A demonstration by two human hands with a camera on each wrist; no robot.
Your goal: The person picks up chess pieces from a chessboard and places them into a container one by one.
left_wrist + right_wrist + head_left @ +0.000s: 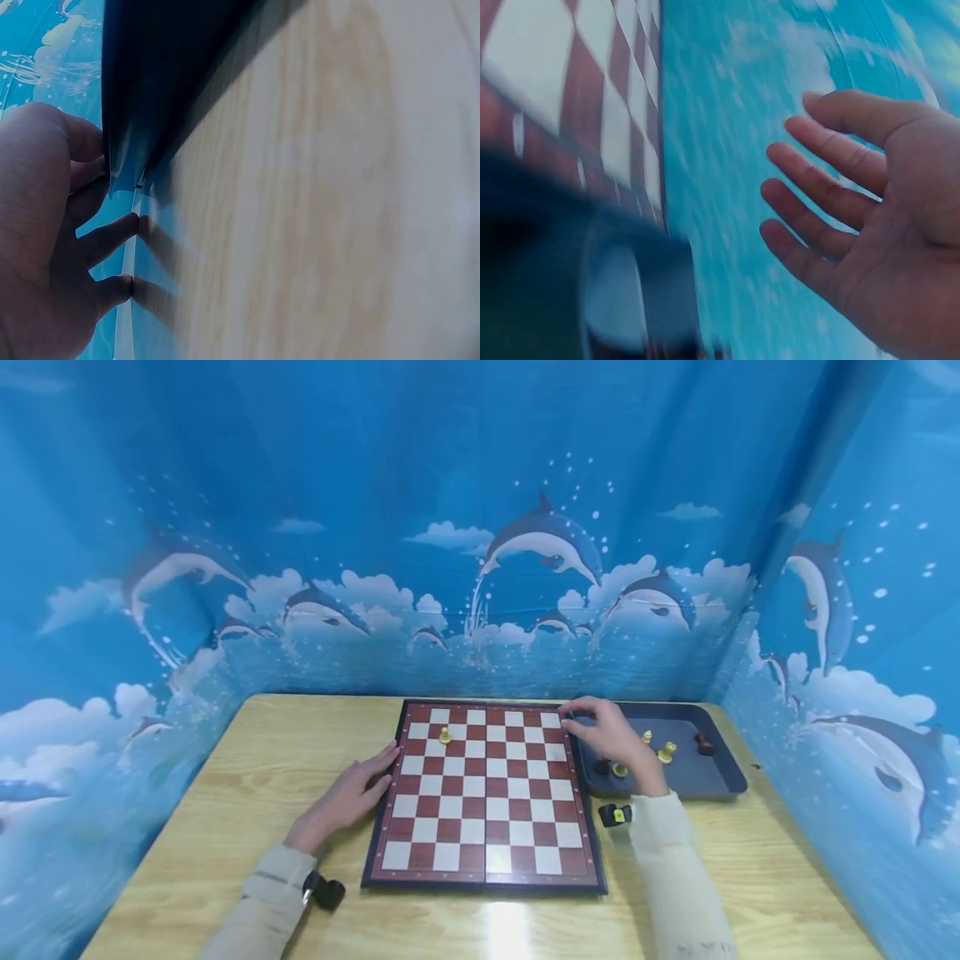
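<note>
A brown-and-white chessboard [497, 810] lies on the table, with one gold pawn [445, 735] upright near its far left corner. My left hand [347, 795] rests at the board's left edge, fingers extended. In the left wrist view its upper fingers touch the dark side of the board [161, 82], while the lower fingers [112, 292] are spread beside it. Over the far right corner hovers my right hand [609, 733], fingers loosely bent. The right wrist view shows that palm [885, 300] holding nothing, the fingers apart from the board.
A dark grey tray [697, 785] stands against the board's right side. Inside are several chess pieces, among them a gold one [667, 752] and a dark one on its side [704, 743]. Blue dolphin curtains [420, 460] enclose the wooden table [300, 735] behind and at both sides.
</note>
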